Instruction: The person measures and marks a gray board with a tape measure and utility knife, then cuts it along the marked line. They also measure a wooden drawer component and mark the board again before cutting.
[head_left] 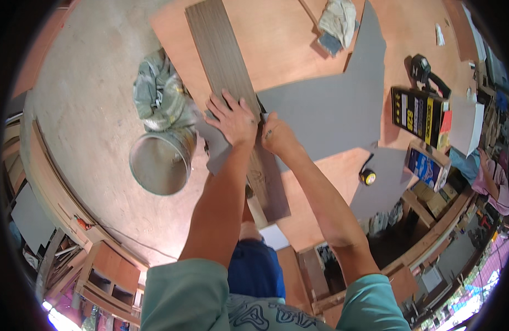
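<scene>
The left hand, fingers spread, lay on the wood-grain plank across the grey sheet; the right hand curled its fingers around a slim tool.

A workshop is indicated by a plywood worktop, a tape measure toward its near right corner, and timber stored beyond its left edge.
</scene>
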